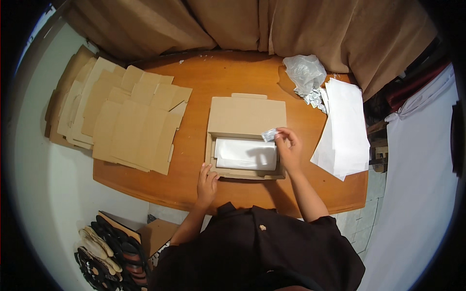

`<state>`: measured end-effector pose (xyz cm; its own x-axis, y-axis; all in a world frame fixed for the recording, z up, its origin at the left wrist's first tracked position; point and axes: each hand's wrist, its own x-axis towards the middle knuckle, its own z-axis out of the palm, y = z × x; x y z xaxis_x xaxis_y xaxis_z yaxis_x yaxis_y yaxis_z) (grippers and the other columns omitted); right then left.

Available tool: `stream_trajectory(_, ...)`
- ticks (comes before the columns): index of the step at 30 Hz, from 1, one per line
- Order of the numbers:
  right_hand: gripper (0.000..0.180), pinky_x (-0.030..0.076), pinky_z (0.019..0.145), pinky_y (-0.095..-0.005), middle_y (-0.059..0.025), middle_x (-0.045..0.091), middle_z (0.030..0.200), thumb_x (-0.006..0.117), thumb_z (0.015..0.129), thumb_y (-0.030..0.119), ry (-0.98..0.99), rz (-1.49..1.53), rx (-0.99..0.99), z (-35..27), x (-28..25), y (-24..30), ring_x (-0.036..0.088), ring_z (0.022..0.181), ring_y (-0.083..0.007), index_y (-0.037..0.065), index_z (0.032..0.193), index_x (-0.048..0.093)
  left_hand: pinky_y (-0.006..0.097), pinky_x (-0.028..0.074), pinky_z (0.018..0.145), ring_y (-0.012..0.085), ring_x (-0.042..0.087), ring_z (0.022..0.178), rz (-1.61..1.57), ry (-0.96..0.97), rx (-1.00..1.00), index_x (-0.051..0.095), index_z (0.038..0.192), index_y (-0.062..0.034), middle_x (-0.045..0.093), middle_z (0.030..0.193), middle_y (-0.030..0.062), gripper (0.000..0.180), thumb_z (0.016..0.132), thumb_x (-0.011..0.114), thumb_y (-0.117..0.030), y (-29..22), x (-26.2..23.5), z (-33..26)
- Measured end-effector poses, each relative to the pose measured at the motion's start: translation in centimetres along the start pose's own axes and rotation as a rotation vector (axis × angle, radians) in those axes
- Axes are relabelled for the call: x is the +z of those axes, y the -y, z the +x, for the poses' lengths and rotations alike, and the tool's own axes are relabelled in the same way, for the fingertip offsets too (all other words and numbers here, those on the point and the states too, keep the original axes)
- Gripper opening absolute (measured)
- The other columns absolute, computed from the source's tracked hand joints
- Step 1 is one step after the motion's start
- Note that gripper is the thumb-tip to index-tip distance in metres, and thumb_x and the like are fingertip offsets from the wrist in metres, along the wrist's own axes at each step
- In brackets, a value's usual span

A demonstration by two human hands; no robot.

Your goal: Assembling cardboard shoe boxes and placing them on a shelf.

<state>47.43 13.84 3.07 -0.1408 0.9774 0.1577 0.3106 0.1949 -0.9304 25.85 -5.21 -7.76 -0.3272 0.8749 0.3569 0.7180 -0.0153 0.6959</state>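
Note:
An open cardboard box (246, 116) stands in front of me on the table, its lid raised at the far side. Folded white paper (238, 148) lies inside it. Over the right part of the box, my right hand (290, 148) pinches a small white sachet (269, 135) between thumb and fingers; the sachet's shadow falls on the paper. My left hand (208, 184) is at the near left corner of the box, thumb and fingers around that corner.
Flat cardboard box blanks (131, 126) are piled on the left of the wooden table (191, 167). At the right lie white paper sheets (343, 131), several small sachets (315, 99) and a clear plastic bag (306, 72). Brown curtains (233, 24) hang behind; footwear (114, 252) is at lower left.

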Motion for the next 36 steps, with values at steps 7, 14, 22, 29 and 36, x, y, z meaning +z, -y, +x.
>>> stream_trajectory(7, 0.03, 0.013, 0.098, -0.0492, -0.0027, 0.06, 0.109, 0.063, 0.077, 0.024, 0.051, -0.27, -0.016, -5.3, 3.4, 0.0, 0.046, 0.11, -0.0204, 0.012, 0.105, 0.06, 0.046, 0.035, 0.098, 0.0398, 0.042, 0.12, 0.048, 0.078, 0.113, 0.059, 0.098, -0.0044, 0.052, 0.118, 0.0176, 0.017, 0.083, 0.062, -0.011, 0.3, -3.0, -1.0)
stream_trajectory(14, 0.066, 0.027, 0.1, -0.0386, -0.0166, 0.04, 0.133, 0.06, 0.078, 0.033, -0.251, -0.153, 0.387, 0.3, 1.9, -2.9, 0.038, 0.122, -0.03, 0.007, 0.133, 0.033, 0.049, 0.034, 0.097, 0.0341, 0.045, 0.118, 0.043, -0.004, 0.245, 0.063, 0.103, -0.0103, 0.051, 0.12, 0.0141, 0.024, 0.08, 0.066, -0.018, 0.2, -3.9, -1.2)
stream_trajectory(22, 0.063, 0.031, 0.098, -0.0327, -0.0129, 0.046, 0.119, 0.058, 0.083, 0.037, -0.18, 0.346, 0.305, -0.5, 0.7, -0.1, 0.04, 0.117, -0.0222, 0.004, 0.132, 0.035, 0.051, 0.027, 0.096, 0.027, 0.049, 0.109, 0.214, 0.026, 0.336, 0.067, 0.096, -0.018, 0.055, 0.11, 0.0061, 0.018, 0.078, 0.067, -0.018, 1.2, -3.2, -0.8)
stream_trajectory(29, 0.07, 0.028, 0.101, -0.0377, -0.0176, 0.038, 0.126, 0.064, 0.081, 0.039, -0.236, 0.288, 0.101, -6.2, 0.4, 2.3, 0.036, 0.12, -0.0266, 0.004, 0.132, 0.031, 0.044, 0.034, 0.094, 0.0303, 0.048, 0.109, 0.088, -0.01, 0.326, 0.062, 0.102, -0.014, 0.049, 0.116, 0.0119, 0.027, 0.076, 0.07, -0.013, 1.1, -2.2, -1.0)
stream_trajectory(36, 0.104, 0.029, 0.101, -0.0446, -0.0251, 0.027, 0.133, 0.077, 0.069, 0.037, -0.229, 0.215, 0.097, -10.8, 1.1, 1.6, 0.031, 0.124, -0.0357, 0.007, 0.14, 0.008, 0.045, 0.028, 0.102, 0.0323, 0.032, 0.124, -0.461, -0.303, 0.164, 0.012, 0.136, -0.0067, 0.016, 0.141, 0.0187, 0.088, 0.076, 0.071, -0.028, 2.4, -1.2, -0.5)
